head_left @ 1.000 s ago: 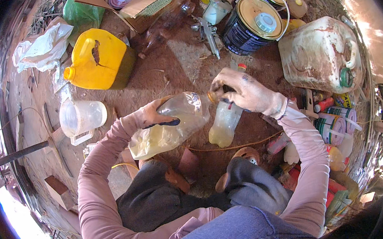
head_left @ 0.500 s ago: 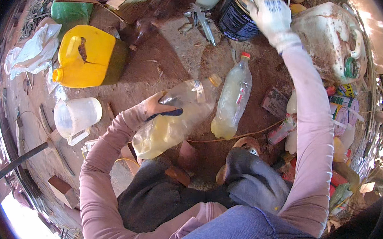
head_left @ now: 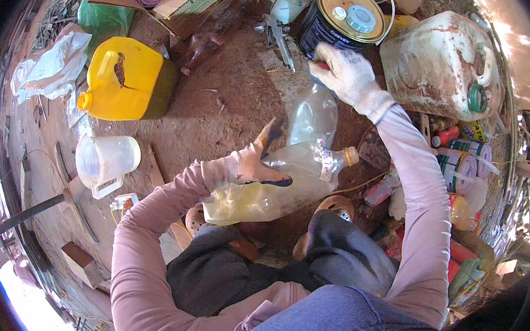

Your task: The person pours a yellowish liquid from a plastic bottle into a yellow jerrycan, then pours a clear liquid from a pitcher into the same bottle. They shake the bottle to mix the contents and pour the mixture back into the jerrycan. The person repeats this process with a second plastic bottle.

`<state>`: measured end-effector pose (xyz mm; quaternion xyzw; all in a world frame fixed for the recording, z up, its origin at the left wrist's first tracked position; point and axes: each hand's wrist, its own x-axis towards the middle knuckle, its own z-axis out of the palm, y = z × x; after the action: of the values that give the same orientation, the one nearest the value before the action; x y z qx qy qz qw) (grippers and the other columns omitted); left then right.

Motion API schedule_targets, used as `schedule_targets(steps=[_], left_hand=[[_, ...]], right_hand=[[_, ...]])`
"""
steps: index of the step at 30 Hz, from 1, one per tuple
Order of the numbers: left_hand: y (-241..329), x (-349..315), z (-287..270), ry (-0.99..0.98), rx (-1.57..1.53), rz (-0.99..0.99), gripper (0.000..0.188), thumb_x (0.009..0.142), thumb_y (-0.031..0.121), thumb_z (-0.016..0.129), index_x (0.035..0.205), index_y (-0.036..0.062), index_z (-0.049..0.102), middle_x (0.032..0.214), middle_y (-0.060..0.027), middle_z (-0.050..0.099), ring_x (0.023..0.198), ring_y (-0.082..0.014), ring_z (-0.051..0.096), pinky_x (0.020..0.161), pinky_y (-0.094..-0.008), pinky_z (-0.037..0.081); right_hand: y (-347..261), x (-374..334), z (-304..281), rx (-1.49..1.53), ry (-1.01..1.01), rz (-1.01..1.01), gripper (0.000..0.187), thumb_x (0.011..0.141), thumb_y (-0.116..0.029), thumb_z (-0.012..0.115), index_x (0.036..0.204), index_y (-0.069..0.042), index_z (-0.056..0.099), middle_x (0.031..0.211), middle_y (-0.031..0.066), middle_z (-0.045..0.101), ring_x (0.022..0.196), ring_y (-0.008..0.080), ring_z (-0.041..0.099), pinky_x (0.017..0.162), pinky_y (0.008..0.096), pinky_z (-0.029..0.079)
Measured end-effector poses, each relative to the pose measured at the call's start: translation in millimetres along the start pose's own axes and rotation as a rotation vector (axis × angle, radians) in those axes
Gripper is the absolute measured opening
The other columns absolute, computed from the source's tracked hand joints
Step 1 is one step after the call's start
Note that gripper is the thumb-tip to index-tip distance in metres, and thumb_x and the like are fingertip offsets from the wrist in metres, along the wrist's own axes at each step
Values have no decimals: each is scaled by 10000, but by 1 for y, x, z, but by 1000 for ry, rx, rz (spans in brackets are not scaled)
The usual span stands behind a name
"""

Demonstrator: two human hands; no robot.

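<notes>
My right hand (head_left: 346,77), in a white knit glove, is closed round the red-capped neck of a clear plastic bottle (head_left: 313,117). That bottle's lower end is hidden behind a larger clear plastic bottle (head_left: 300,178), which lies on its side with an orange-brown cap and pale yellowish liquid inside. Over the larger bottle's left half is my left hand (head_left: 254,165), fingers and thumb spread wide, the thumb side against the plastic. Just beyond my right hand stands a dark paint can (head_left: 335,32) with a blue-white cap (head_left: 360,18) on its lid.
A metal spray gun (head_left: 279,40) lies left of the can. A yellow jerrycan (head_left: 122,77) and a clear measuring jug (head_left: 107,159) are on the left. To the right are a stained white jerrycan (head_left: 435,68) and several small tins (head_left: 458,166). A cardboard box (head_left: 193,6) sits at the back.
My right hand has come from the paint can's lid to the red-capped bottle, which has shifted away from me. The larger bottle has moved right and levelled, and my left hand's fingers have spread.
</notes>
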<state>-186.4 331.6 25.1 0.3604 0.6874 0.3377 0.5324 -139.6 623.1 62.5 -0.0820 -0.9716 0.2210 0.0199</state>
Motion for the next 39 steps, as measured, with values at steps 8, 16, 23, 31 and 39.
schedule_targets(steps=[8,16,23,31,39], left_hand=[[46,-8,-32,457,239,392,1399,728,269,912,1574,-45,-157,1641,-283,155,1529,-357,200,1258,-421,167],[59,28,-59,379,254,270,1254,669,411,913,1560,-22,144,1504,-266,247,1449,-399,283,1209,-439,306],[52,31,-72,264,273,385,1008,692,345,931,1483,65,372,1488,-204,345,1425,-333,350,1160,-435,361],[61,41,-81,274,242,308,1382,647,458,931,1602,30,29,1618,-308,73,1503,-440,234,1232,-441,289],[51,38,-86,339,208,351,1243,692,327,937,1598,66,127,1556,-190,284,1436,-302,321,1186,-423,326]], right_hand=[[-114,3,-35,-311,213,-152,299,957,-408,619,998,-125,534,667,79,689,635,300,710,535,416,532],[-118,20,-24,-215,281,-321,271,963,-372,589,1077,-126,582,673,84,677,623,310,692,547,453,522],[-87,18,-33,-193,175,-699,291,840,-272,695,1096,-151,624,1000,52,587,999,263,613,860,406,501],[-88,12,-64,-428,103,-491,258,940,-323,613,1102,-125,579,923,71,688,889,245,710,714,418,565],[-96,24,-79,-243,-62,-395,311,924,-160,609,1234,-175,598,1103,152,586,974,347,672,769,463,559]])
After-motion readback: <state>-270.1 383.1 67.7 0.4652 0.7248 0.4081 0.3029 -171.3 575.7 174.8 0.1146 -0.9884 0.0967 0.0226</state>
